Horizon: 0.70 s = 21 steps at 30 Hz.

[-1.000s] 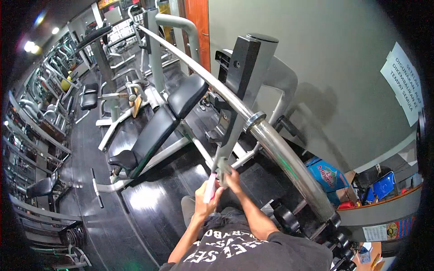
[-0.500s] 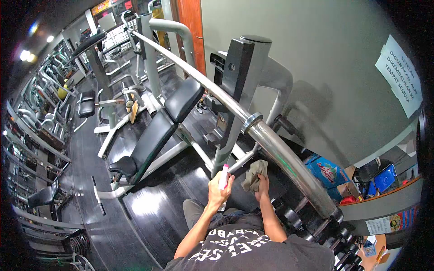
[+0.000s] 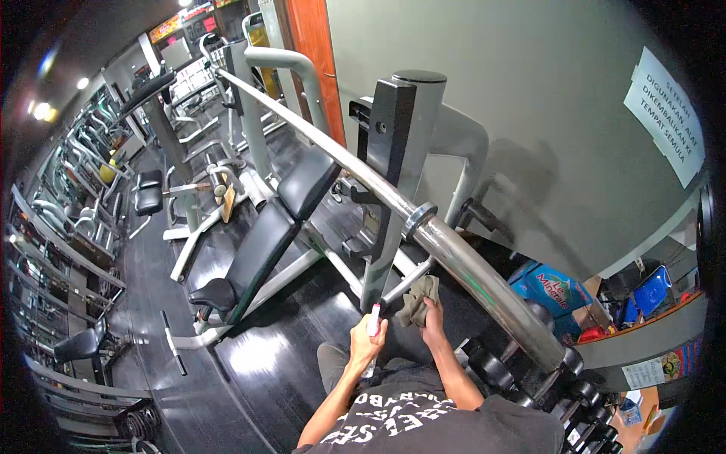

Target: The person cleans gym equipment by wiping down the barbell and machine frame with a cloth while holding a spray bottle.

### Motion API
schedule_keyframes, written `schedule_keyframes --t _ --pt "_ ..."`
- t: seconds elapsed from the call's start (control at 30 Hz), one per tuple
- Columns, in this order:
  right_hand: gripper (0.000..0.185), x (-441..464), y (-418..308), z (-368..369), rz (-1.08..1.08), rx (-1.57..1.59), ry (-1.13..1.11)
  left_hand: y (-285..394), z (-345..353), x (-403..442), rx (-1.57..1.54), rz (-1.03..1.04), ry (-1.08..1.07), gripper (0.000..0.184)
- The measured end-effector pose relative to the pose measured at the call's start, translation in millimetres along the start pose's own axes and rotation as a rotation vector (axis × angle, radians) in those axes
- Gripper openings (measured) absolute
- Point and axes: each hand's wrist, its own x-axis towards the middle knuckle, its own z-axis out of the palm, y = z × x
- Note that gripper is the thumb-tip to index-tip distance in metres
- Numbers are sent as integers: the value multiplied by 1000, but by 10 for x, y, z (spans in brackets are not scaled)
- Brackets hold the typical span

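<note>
My left hand is closed around a slim bottle with a pink and white top, upright in front of my body. To its right, my right hand grips a crumpled grey-green cloth. The hands are apart, both near the foot of the bench's grey upright. Above them a steel barbell rests across the rack, its thick sleeve slanting down to the right. The black padded bench stands left of the rack.
Dumbbells sit at the lower right, under the bar's end. A blue pack and a blue tray lie by the wall. A paper sign hangs on the grey wall. More gym machines stand at the left.
My right hand has drawn the cloth away from the bottle, out to the right. The bottle is still in my left hand, a little lower. The view has shifted slightly.
</note>
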Motion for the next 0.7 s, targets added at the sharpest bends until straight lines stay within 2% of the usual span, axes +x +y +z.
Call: schedule_keyframes --t 0.07,0.2,0.23,0.3,0.47,0.53,0.57,0.67,0.7 --pt "37 142 -56 151 -121 27 8 -22 5 2 26 45 30 18" --pt "44 304 -596 904 -298 -25 131 -22 4 19 -45 20 -65 17" --pt "45 337 -678 1117 -449 -226 223 18 -8 26 -40 21 -81 17" --pt "45 379 -617 1373 -596 -431 309 29 -12 42 -47 19 -99 18" --pt "44 620 -183 1687 -1196 -879 159 64 -65 64 -78 13 -97 18" --pt "44 552 90 1515 -1254 -840 114 -2 -93 93 -66 126 -27 17" --pt "32 577 339 1331 -1128 -879 111 -46 -98 90 -118 7 -54 16" --pt "31 578 602 761 -843 -1125 -131 -3 -157 158 -43 129 -5 15" --pt "31 523 493 739 -844 -1125 -128 -14 -170 175 -41 143 -2 15"
